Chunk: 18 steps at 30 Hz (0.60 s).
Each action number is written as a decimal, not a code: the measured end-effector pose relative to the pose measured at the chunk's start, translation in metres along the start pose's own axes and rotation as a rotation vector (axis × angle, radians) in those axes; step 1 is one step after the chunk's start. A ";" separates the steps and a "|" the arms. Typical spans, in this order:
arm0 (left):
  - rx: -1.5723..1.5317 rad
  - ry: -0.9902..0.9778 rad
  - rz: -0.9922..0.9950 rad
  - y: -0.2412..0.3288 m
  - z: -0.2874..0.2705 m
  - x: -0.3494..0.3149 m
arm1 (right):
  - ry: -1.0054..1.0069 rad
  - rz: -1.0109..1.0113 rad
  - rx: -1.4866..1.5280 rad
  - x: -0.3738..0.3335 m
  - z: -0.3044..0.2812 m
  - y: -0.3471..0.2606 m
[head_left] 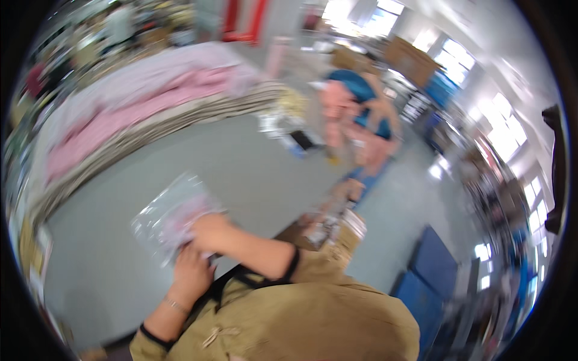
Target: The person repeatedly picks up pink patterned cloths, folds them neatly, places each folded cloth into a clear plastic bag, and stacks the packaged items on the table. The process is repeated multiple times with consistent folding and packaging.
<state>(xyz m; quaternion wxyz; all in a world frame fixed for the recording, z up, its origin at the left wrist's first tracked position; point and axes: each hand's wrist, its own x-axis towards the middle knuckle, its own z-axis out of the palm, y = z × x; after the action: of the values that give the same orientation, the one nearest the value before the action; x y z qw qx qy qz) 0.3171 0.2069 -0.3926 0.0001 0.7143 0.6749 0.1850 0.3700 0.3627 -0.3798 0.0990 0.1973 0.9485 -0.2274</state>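
A clear plastic bag [152,221] lies on the grey-green tabletop [253,162], with something pink [180,219] showing through it. My left hand [192,271] grips the near edge of the bag, its fingers curled. Just beyond it, my right hand [212,233] is closed at the bag's right side, touching the plastic beside the pink contents. Blur hides the fingertips of both hands, and whether the right fingers are inside the bag or on top cannot be told.
Long layers of pink and beige fabric [150,102] line the table's far left side. A dark flat object [303,140] lies with papers near the far right corner. Beyond it stands a person in pink [361,120]. A brown carton [346,237] and blue panels [433,262] are to the right.
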 end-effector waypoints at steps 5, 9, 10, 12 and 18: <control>-0.039 -0.130 -0.047 0.002 0.023 0.000 | 0.243 0.023 -0.122 0.014 -0.005 -0.032; -0.135 -0.166 -0.085 -0.002 0.020 -0.006 | 0.511 -0.016 0.062 0.011 0.028 -0.033; -0.104 -0.167 -0.137 -0.001 0.017 -0.007 | 0.572 -0.079 0.063 0.010 0.037 -0.027; -0.015 -0.237 -0.276 0.004 0.013 -0.009 | 0.601 -0.148 0.086 0.009 0.048 -0.013; -0.006 -0.197 -0.309 0.008 -0.001 -0.017 | 0.636 -0.205 0.062 0.010 0.039 0.011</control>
<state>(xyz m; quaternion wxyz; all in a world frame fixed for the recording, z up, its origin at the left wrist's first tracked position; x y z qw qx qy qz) 0.3240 0.1896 -0.3940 0.0969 0.6169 0.7727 0.1140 0.3694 0.3567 -0.4207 -0.2316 0.1649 0.9393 -0.1918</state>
